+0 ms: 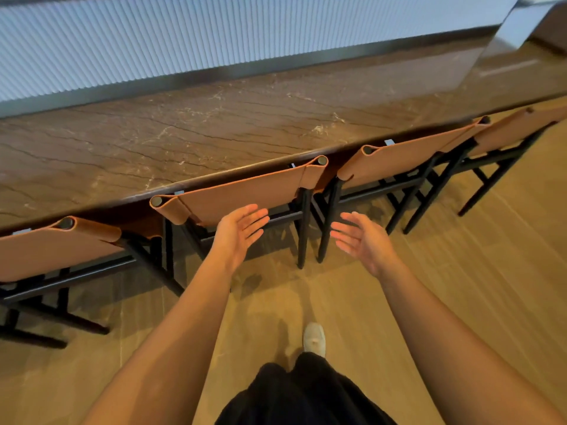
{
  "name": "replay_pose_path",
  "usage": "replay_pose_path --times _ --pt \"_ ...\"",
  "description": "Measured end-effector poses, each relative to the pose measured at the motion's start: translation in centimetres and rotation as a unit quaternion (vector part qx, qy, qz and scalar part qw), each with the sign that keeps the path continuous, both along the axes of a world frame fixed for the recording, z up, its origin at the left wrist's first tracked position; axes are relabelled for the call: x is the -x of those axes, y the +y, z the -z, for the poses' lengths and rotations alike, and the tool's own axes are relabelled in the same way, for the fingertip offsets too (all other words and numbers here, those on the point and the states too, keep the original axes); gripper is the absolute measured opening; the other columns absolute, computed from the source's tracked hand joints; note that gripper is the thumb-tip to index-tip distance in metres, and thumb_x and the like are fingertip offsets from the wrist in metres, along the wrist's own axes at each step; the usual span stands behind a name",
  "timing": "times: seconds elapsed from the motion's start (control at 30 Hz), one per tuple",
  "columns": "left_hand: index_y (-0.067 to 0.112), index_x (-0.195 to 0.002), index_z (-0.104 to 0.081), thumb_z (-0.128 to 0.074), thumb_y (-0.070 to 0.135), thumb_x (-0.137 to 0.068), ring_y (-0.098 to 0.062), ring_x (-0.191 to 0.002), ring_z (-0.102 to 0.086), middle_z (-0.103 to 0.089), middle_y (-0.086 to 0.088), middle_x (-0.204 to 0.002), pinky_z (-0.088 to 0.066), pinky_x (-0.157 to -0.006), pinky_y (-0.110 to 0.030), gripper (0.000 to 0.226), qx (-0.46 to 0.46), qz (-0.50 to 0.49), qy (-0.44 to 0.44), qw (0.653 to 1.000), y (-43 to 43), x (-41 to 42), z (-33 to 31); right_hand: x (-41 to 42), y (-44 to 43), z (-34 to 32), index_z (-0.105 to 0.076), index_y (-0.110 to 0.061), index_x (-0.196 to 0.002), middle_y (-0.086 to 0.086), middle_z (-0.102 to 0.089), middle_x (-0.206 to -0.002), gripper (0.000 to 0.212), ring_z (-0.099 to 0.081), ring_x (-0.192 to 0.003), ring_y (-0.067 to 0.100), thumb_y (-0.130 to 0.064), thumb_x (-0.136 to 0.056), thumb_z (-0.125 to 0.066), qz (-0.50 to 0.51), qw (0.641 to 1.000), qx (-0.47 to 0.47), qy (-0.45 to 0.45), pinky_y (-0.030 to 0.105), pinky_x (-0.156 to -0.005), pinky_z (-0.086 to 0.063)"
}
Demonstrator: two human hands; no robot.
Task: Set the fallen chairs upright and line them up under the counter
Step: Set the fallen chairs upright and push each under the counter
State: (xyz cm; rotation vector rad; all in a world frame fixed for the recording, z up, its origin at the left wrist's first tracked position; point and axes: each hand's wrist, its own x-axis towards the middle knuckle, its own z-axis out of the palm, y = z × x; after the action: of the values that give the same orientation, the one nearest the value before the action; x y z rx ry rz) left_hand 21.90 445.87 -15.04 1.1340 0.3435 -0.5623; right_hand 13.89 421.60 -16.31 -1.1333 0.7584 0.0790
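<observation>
Stood facing the desk [214, 118], four chairs upright along its near edge, leather backs tucked against or just under the overhang. Left hand [237, 230] held open and empty, palm turned inward, fingers spread, just in front of the second chair [245, 191], close to the lower edge of its leather back but apparently not touching. Right hand [360, 236] likewise open and empty, palm facing the left, hovering before the gap between that chair's right rear leg and the third chair [399, 157]. No grip on anything. Second chair's back rail ran left to right, parallel to the desk edge and slightly askew in this wide view; lay straight ahead of both hands, nearer the left. First chair [58, 250] at far left and fourth chair [518, 127] at far right well apart from either hand. Judged nearly done: none seen fallen, perhaps a last nudge to square the second chair, the left hand best placed.
</observation>
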Motion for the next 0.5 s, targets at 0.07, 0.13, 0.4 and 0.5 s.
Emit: replay_pose_path --times 0.07,0.13,0.4,0.5 --pt "0.014 -0.116 -0.059 -0.044 0.035 -0.099 -0.02 -0.108 -0.064 -0.069 -0.006 -0.115 -0.045 -0.098 -0.037 0.031 -0.014 0.04 -0.017 0.999 -1.7 0.5 -0.5 1.5 -1.1 -0.5 -0.06 -0.014 -0.123 0.012 -0.071 -0.11 0.033 -0.071 -0.094 0.021 -0.033 -0.099 -0.049 0.024 0.999 0.03 -0.012 0.032 -0.075 -0.054" --pt "0.017 -0.115 -0.059 -0.043 0.042 -0.099 -0.019 -0.108 -0.065 -0.07 -0.003 -0.112 -0.046 -0.097 -0.036 0.034 -0.018 0.073 -0.03 0.997 -3.6 0.8 -0.9 2.6 -2.7 -1.1 -0.059 -0.015 -0.125 0.013 -0.071 -0.11 0.032 -0.071 -0.093 0.022 -0.032 -0.098 -0.051 0.041 0.998 0.045 -0.019 0.032 -0.073 -0.054" --pt "0.016 -0.12 -0.059 -0.043 0.045 -0.098 -0.019 -0.111 -0.063 -0.069 -0.002 -0.116 -0.042 -0.101 -0.038 0.04 -0.034 0.143 -0.045 0.988 -14.7 1.3 -2.0 5.8 -12.1 -1.9 -0.061 -0.02 -0.118 0.009 -0.073 -0.103 0.026 -0.071 -0.092 0.022 -0.033 -0.097 -0.053 0.08 0.995 0.042 -0.032 0.032 -0.072 -0.053" --pt "0.015 -0.121 -0.06 -0.043 0.044 -0.099 -0.019 -0.112 -0.062 -0.069 -0.002 -0.116 -0.041 -0.103 -0.04 0.04 -0.036 0.135 -0.038 0.99 -19.5 1.9 -1.8 6.2 -16.8 -2.4 -0.062 -0.02 -0.116 0.01 -0.072 -0.107 0.025 -0.07 -0.097 0.023 -0.032 -0.097 -0.053 0.074 0.996 0.053 -0.024 0.034 -0.075 -0.053"
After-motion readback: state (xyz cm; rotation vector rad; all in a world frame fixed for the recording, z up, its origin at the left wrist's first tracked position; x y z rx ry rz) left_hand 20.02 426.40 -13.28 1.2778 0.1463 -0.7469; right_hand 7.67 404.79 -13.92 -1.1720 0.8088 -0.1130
